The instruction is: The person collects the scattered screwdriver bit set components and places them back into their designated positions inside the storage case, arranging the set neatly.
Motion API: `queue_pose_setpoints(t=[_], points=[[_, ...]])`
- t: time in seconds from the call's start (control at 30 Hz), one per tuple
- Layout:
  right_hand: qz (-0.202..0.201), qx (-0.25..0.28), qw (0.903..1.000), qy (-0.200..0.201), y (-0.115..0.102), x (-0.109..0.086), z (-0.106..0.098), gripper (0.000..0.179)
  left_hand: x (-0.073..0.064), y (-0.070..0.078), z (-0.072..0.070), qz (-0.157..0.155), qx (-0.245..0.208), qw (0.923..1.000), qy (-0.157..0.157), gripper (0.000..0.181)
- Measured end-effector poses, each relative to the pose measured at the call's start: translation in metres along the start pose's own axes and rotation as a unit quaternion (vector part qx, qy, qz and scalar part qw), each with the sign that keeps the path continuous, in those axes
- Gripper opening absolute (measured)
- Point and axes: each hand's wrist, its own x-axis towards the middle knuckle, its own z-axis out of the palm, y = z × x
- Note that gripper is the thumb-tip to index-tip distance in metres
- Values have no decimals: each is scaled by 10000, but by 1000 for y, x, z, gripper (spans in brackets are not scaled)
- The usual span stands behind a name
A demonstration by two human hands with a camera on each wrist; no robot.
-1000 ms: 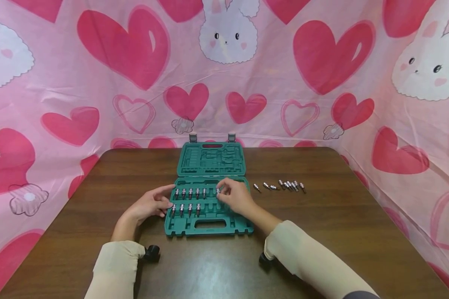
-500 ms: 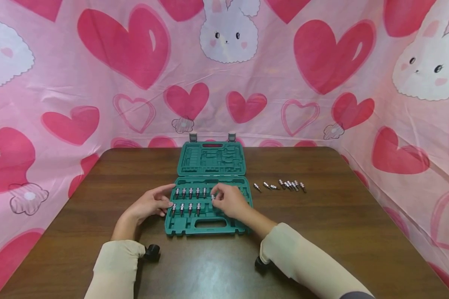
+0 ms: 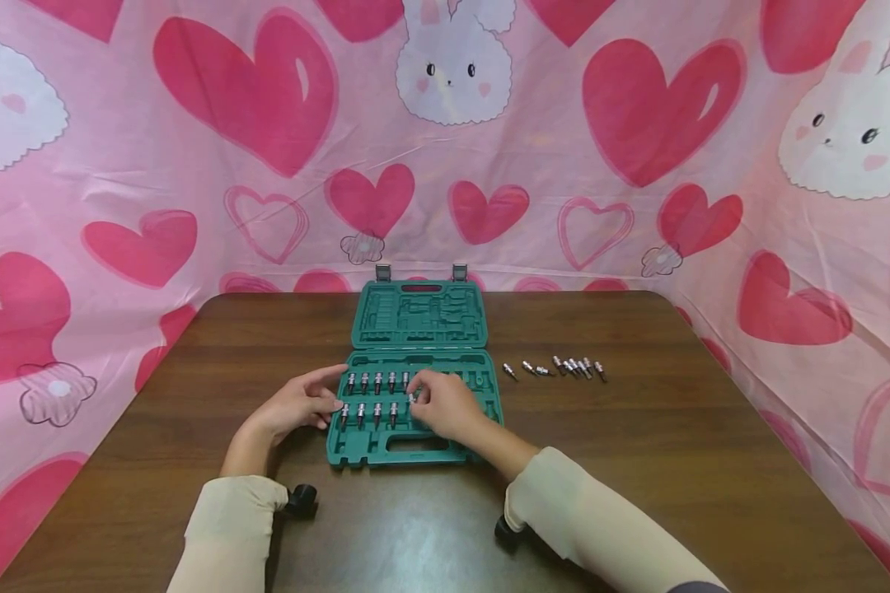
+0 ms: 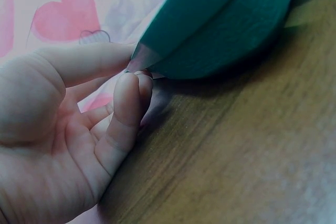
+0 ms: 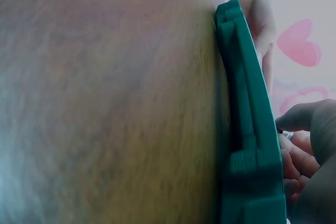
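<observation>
A green tool case (image 3: 347,451) lies open on the table, its molded lid (image 3: 419,315) folded back. My left hand (image 3: 297,403) holds the case's left edge between thumb and fingers; the left wrist view shows the fingertips (image 4: 126,98) right at the case corner. Two rows of silver bit sockets fill the left part of the tray, an upper row (image 3: 378,382) and a lower row (image 3: 377,414). Over the tray's middle, my right hand (image 3: 448,405) pinches one bit socket (image 3: 412,399), just right of these rows. In the right wrist view this bit socket (image 5: 287,135) shows between thumb and fingers.
Several loose bit sockets (image 3: 574,367) lie on the brown wooden table (image 3: 638,461) to the right of the case, with one bit socket (image 3: 509,372) closer to it. A pink heart-patterned cloth (image 3: 445,148) hangs behind and along the sides.
My right hand has moved left and slightly nearer across the tray, carrying the pinched bit socket toward the filled slots. The left hand stays at the case edge.
</observation>
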Motion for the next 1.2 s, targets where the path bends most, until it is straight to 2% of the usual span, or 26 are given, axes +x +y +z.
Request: queue_pose_setpoints(t=[0.23, 0.5, 0.83, 1.2], points=[[-130, -343, 9993, 18, -1, 0, 4, 7, 0, -1, -1, 64, 10, 10000, -46, 66], [-75, -318, 9995, -21, 0, 0, 3, 4, 1, 1, 0, -21, -4, 10000, 16, 65], [124, -375, 9992, -51, 1, 3, 3, 4, 0, 1, 0, 115, 7, 9999, -59, 66], [-68, -588, 9982, -120, 2, 3, 3, 3, 1, -1, -1, 57, -2, 10000, -78, 67]])
